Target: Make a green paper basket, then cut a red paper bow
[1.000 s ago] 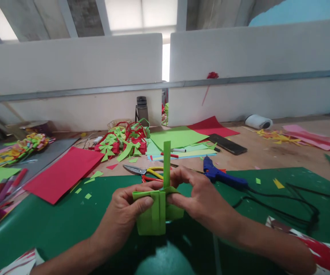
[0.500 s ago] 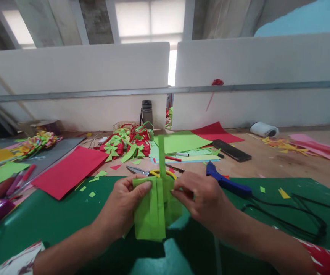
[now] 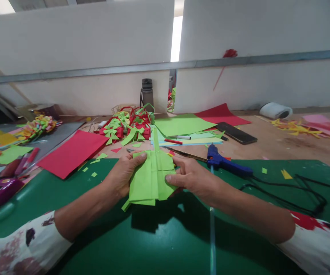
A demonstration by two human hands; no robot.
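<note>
A folded light-green paper piece (image 3: 150, 177) with a narrow strip running up its middle is held just above the dark green mat (image 3: 159, 236). My left hand (image 3: 123, 173) grips its left edge, thumb on top. On its right edge my right hand (image 3: 190, 177) pinches it, fingers closed on the paper. The strip's tip points away from me toward a pile of red and green paper bows (image 3: 127, 128).
A blue glue gun (image 3: 224, 162) with a black cord lies right of my hands. Behind are red paper (image 3: 71, 152), green sheets (image 3: 182, 126), a phone (image 3: 236, 133), a dark bottle (image 3: 147, 91), markers at left (image 3: 10, 168), and a white partition wall.
The green piece has been tipped from upright to nearly flat and spread wider. Both hands moved slightly away from me, and my view dropped lower toward the table.
</note>
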